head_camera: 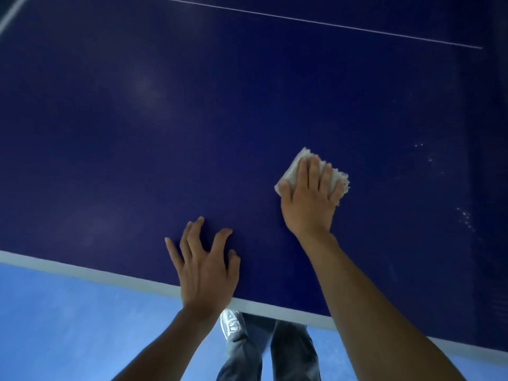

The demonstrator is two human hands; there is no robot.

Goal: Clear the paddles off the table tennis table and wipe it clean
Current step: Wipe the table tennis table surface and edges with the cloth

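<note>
Head view: cloth [292,171] lies pressed under right hand [308,209] on table [192,105].

The dark blue table tennis table [192,133] has a white band [82,268] along its near edge and a thin white line [302,21] crossing its far part. A folded white cloth [290,174] lies flat on it at the right, and pale specks [465,215] dot the surface further right.

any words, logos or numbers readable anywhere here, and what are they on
None can be read.
The table: only white lines, no lettering.
Dark marks on the white shoe: too blurred to read.
The faint marks at the table's right edge: too dim to read.
The cloth: plain.
</note>
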